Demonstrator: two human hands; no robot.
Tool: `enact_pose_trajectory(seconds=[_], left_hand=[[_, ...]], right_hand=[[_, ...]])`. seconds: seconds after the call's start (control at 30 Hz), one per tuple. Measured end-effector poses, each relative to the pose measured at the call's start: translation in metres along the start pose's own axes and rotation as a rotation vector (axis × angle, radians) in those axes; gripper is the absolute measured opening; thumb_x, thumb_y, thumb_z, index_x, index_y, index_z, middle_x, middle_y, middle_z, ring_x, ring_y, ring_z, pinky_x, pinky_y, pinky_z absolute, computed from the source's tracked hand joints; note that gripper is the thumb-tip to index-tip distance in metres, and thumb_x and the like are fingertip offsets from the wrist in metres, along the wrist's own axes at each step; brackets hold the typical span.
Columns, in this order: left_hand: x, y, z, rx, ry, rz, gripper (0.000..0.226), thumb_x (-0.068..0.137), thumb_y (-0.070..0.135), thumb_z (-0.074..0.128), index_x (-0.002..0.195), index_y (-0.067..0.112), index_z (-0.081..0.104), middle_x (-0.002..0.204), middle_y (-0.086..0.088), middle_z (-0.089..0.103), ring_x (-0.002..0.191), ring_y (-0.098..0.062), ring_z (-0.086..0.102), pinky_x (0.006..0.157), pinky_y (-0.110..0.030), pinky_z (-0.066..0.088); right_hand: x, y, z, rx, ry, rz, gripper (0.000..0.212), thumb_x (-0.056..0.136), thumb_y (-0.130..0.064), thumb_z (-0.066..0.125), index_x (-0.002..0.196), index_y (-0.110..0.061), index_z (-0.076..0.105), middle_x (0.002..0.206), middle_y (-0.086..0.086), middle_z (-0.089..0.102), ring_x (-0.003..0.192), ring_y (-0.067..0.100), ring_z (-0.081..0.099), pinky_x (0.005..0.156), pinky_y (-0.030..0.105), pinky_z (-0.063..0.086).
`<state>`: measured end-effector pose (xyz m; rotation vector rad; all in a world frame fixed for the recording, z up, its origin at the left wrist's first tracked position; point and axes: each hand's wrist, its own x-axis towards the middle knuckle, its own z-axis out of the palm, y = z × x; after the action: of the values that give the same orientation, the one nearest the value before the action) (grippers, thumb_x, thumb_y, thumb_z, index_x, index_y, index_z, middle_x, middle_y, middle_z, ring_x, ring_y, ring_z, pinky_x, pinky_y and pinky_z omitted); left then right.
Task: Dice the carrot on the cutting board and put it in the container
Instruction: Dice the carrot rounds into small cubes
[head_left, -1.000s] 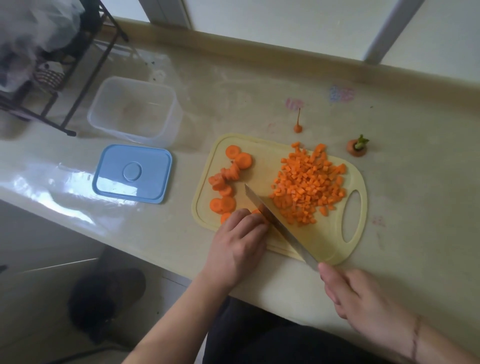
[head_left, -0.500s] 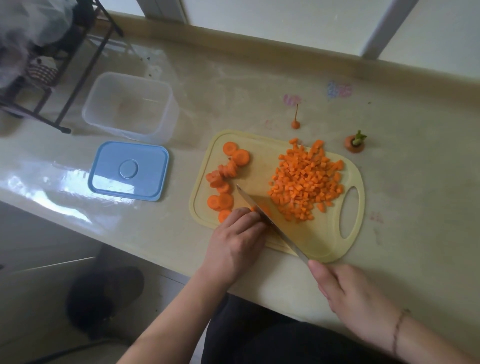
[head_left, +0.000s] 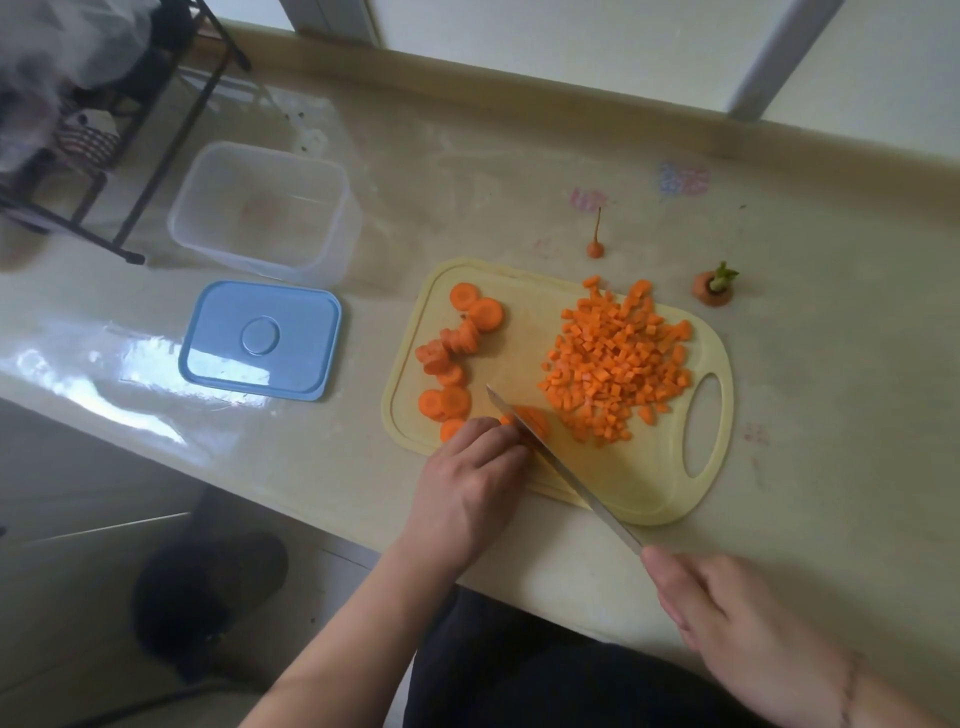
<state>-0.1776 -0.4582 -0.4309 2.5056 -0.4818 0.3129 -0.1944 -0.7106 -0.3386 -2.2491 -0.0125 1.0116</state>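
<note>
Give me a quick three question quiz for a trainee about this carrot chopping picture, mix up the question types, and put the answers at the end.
1. True or false: the clear container already holds diced carrot.
2. Multiple choice: where does the blue lid lie? A) on the container B) on the counter, between the container and the counter's near edge C) on the cutting board
3. Fill in: the right hand holds the ____, while the left hand steadies the carrot being cut.

Key
1. False; it looks empty, and the diced carrot sits piled on the board.
2. B
3. knife
</note>
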Motion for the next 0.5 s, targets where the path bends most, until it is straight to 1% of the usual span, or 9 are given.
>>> enact_pose_trajectory(seconds=[0.1,0.2,0.3,0.37,0.43,0.5], left_hand=[[0.000,0.000,-0.001,-0.028,0.008,-0.018,0.021,0.101,0.014,0.058,0.101,0.005,0.077,0.111,-0.007,0.072,0.104,-0.025,0.063,0.089,-0.033,0.054],[0.001,0.000,-0.002,-0.033,0.003,-0.016,0.022,0.102,0.014,0.056,0.102,0.006,0.077,0.114,-0.005,0.072,0.105,-0.025,0.064,0.089,-0.033,0.054],[-0.001,-0.001,-0.004,-0.016,-0.019,0.001,0.019,0.100,0.011,0.058,0.101,0.007,0.076,0.115,-0.004,0.072,0.104,-0.023,0.062,0.088,-0.032,0.053],[-0.002,-0.001,-0.006,0.000,-0.016,0.012,0.016,0.098,0.009,0.060,0.098,0.006,0.076,0.111,-0.004,0.072,0.103,-0.023,0.061,0.087,-0.031,0.053],[-0.003,-0.002,-0.006,0.007,0.006,0.027,0.015,0.097,0.007,0.061,0.096,0.005,0.076,0.106,-0.006,0.072,0.101,-0.025,0.062,0.086,-0.032,0.053],[-0.003,-0.002,-0.006,0.003,0.042,0.033,0.017,0.098,0.009,0.060,0.093,0.004,0.076,0.103,-0.006,0.073,0.097,-0.026,0.063,0.083,-0.035,0.054]], right_hand=[[0.008,-0.005,0.007,-0.017,0.017,-0.007,0.098,0.063,-0.098,0.006,0.059,-0.006,0.040,0.049,0.002,0.040,0.046,0.009,0.040,0.057,0.036,0.044],[0.018,-0.013,0.011,0.008,0.019,-0.040,0.088,0.066,-0.096,0.008,0.055,-0.013,0.036,0.046,0.000,0.035,0.043,0.010,0.037,0.052,0.033,0.037],[0.013,-0.015,0.006,0.070,-0.009,-0.028,0.089,0.064,-0.098,0.013,0.059,-0.012,0.034,0.046,-0.001,0.031,0.044,0.008,0.031,0.052,0.031,0.032],[0.006,-0.014,0.002,0.091,-0.030,-0.017,0.088,0.062,-0.099,0.015,0.062,-0.013,0.036,0.048,-0.002,0.030,0.046,0.008,0.029,0.052,0.028,0.030],[0.001,-0.013,-0.001,0.081,-0.047,-0.010,0.088,0.064,-0.098,0.014,0.063,-0.012,0.035,0.049,-0.002,0.031,0.047,0.008,0.029,0.053,0.030,0.032],[0.000,-0.011,-0.002,0.046,-0.051,-0.008,0.093,0.065,-0.097,0.012,0.066,-0.007,0.036,0.052,0.001,0.035,0.049,0.008,0.033,0.055,0.034,0.038]])
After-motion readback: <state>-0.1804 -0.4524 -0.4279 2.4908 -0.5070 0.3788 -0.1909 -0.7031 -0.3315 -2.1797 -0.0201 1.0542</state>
